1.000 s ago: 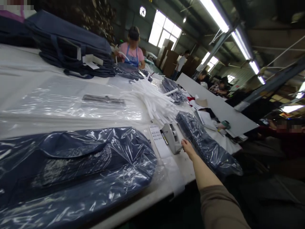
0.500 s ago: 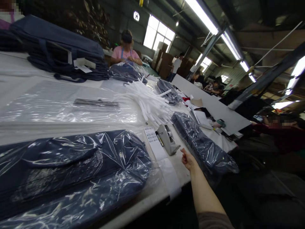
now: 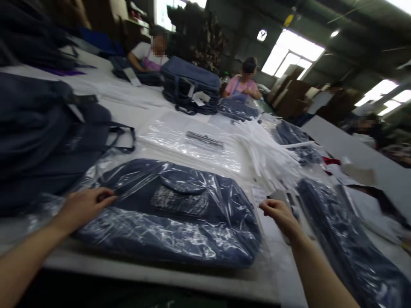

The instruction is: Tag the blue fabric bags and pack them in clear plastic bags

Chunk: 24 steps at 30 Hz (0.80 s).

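Observation:
A navy bag sealed in clear plastic (image 3: 180, 209) lies flat on the white table (image 3: 167, 276) in front of me. My left hand (image 3: 84, 207) rests at the bag's left edge, its fingers curled onto the plastic wrap. My right hand (image 3: 278, 214) hovers just past the bag's right edge with thumb and fingers pinched together; what they hold is too small to make out. A grey tape dispenser (image 3: 280, 196) shows partly behind that hand, with a white label sheet (image 3: 259, 193) beside it.
Unwrapped navy bags (image 3: 41, 137) are stacked at my left. Empty clear sleeves (image 3: 192, 143) and a heap of white strips (image 3: 266, 154) lie beyond. Another wrapped bag (image 3: 346, 239) lies at the right. A second stack of bags (image 3: 192, 87) and seated co-workers (image 3: 244, 83) are at the far side.
My view has swung left. My right hand drew back from the tape dispenser toward the wrapped bag with its fingers pinched. My left hand has come into view on the bag's left edge.

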Tool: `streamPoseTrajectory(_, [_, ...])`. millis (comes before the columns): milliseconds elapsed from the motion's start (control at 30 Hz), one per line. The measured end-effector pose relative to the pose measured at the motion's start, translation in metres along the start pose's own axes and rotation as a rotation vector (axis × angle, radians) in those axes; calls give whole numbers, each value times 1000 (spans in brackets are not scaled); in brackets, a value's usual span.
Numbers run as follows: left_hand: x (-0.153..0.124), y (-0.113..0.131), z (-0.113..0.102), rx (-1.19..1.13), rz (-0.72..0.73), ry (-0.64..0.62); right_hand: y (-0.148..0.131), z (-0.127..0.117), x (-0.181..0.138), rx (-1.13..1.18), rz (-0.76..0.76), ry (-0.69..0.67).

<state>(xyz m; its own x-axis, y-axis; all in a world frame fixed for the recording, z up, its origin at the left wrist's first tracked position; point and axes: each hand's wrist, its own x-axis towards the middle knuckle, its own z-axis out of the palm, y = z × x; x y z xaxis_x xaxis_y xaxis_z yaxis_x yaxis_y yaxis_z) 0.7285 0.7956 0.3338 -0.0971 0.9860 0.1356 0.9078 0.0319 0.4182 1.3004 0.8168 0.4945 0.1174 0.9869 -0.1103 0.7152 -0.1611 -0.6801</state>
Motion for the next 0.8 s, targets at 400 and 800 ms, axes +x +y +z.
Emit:
streamPoseTrajectory(400, [-18, 2, 1, 7, 21, 76, -265, 346, 9, -651, -683, -1061])
streamPoseTrajectory(800, [-28, -6, 15, -43, 54, 134, -236, 266, 13, -831, -579, -577])
